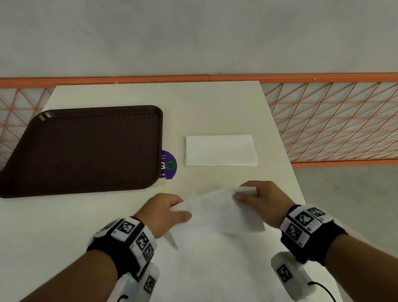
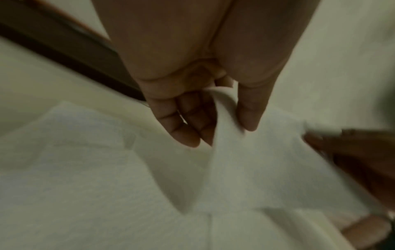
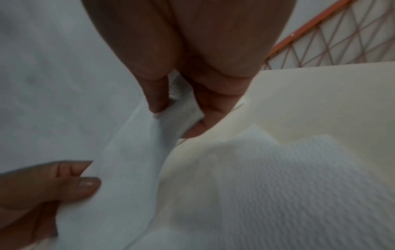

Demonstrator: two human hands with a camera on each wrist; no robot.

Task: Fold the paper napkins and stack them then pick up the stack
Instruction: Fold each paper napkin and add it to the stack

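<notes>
A white paper napkin [image 1: 212,215] is lifted above the near part of the table, its top edge held between both hands. My left hand [image 1: 168,212] pinches its left corner between thumb and fingers [image 2: 188,128]. My right hand [image 1: 255,195] pinches the right corner, thumb on one side of the sheet [image 3: 171,118], fingers on the other. More unfolded white napkin [image 1: 210,277] lies spread flat underneath, close to my body. One folded napkin [image 1: 220,153], a neat rectangle, rests farther back on the right half of the table.
A dark brown tray [image 1: 80,152] lies at the back left of the cream table [image 1: 38,237]. A purple round sticker [image 1: 169,165] peeks out by the tray's right edge. An orange lattice railing [image 1: 341,118] runs behind and right of the table.
</notes>
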